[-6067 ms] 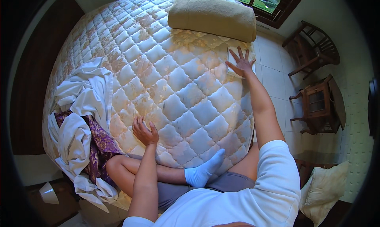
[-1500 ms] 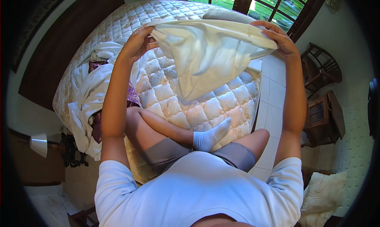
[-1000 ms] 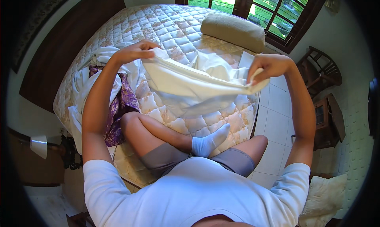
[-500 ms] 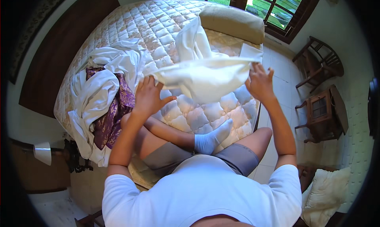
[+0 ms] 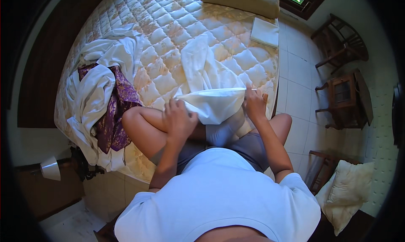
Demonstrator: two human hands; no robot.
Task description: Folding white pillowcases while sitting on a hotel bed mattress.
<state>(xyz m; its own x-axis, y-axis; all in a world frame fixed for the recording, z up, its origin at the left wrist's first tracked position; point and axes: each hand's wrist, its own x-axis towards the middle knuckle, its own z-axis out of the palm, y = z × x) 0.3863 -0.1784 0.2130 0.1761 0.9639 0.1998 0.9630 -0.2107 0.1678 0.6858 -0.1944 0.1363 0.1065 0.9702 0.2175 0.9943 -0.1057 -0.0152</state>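
A white cloth [image 5: 213,109] stretches between my two hands above my crossed legs, its upper edge drawn nearly straight. Its far part trails in loose folds onto the quilted mattress [image 5: 162,79]. My left hand [image 5: 180,117], slightly smeared by motion, is closed at the cloth's left corner. At the right corner, my right hand [image 5: 255,105] pinches the edge between thumb and fingers. The cloth's lower part sags in front of my socked foot [image 5: 221,134] and partly hides it.
Left on the mattress lies a heap of white sheets [image 5: 90,94] with a purple patterned cloth [image 5: 118,109]. A folded white cloth [image 5: 264,32] and a beige bolster [image 5: 240,1] are at the far right. Beyond stand a wooden chair [image 5: 337,44] and small cabinet [image 5: 344,94].
Both hands have come down and closer together, toward my lap. The cloth between them has dropped and slackened, and its trailing part lies lower on the mattress. My view has tilted downward.
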